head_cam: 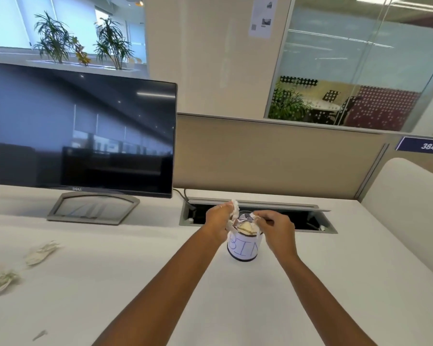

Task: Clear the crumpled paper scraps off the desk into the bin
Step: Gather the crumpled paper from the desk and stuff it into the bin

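The left grip (218, 222) was clamped on a crumpled paper wad (234, 211) over the bin (243, 249) on the counter (235, 308). The right grip (278, 229) curled at its rim; whether it pinched anything, I cannot tell. Hands hid part of the label. More scraps (41, 253) lay far left, one cut off

Both hands are over the little bin (243, 249) marked "BIN", which stands on the white desk (310, 295) just near of the open cable hatch (308, 221). The left hand (216, 221) grips a crumpled white paper (233, 212) above the rim. The right hand (278, 231) pinches a small scrap (253, 216) there. Paper already fills the bin's mouth. More loose scraps (41, 253) lie far left, near of the dark monitor (80, 131).
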Demonstrator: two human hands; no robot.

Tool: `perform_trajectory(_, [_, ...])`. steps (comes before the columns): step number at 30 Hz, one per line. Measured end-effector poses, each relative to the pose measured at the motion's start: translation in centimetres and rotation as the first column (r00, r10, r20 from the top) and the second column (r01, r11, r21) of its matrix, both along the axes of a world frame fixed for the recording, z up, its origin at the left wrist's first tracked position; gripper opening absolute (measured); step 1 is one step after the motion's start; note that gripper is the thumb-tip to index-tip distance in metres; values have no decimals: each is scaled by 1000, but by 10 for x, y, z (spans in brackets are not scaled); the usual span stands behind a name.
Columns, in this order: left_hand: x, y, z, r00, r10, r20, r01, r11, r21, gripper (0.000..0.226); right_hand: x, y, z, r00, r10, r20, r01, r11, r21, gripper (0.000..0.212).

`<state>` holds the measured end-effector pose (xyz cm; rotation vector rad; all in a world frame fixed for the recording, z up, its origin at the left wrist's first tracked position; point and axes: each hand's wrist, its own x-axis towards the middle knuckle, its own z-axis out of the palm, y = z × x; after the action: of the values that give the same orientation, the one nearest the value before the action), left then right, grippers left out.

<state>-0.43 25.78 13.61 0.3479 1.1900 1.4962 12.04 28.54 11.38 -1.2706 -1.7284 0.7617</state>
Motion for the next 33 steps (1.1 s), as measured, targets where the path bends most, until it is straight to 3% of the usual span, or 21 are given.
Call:
perform_trajectory(3, [12,25,-1,994,38,-102,-40,999,-22,16,-8,18,2,999,6,47,-5,1000,-30,17])
perform_trajectory(5, [18,36,-3,988,56,-147,-60,998,-21,21,-13,27,0,996,11,86,-4,997,-80,21])
perform_trajectory(10, [23,47,-9,977,74,-202,-87,994,-59,17,-12,36,-1,977,105,184,-66,976,-207,43])
perform_trajectory(19, [27,49,-18,947,-43,-319,18,997,-79,37,6,25,-7,923,282,262,-258,958,-125,58])
perform_trajectory(21, [29,49,-17,950,-78,-302,54,995,-88,41,2,23,-12,904,300,305,-289,954,-79,56])
perform_trajectory(25, [31,47,-15,938,-129,-323,96,989,-115,42,-6,34,-24,923,185,338,-173,983,-64,26])
perform_trajectory(27, [31,45,-14,924,-147,-354,112,987,-118,39,-6,39,-28,910,146,388,-143,989,-37,24])
perform_trajectory(29, [28,45,-15,893,-153,-424,112,987,-119,32,-5,41,-28,826,112,553,-163,986,45,23])
perform_trajectory(31, [25,44,-17,861,-139,-489,99,989,-107,27,-6,40,-26,682,60,728,-225,965,131,24])
perform_trajectory(33, [23,42,-18,822,-140,-552,101,990,-101,32,-8,40,-27,578,44,815,-276,950,144,26])
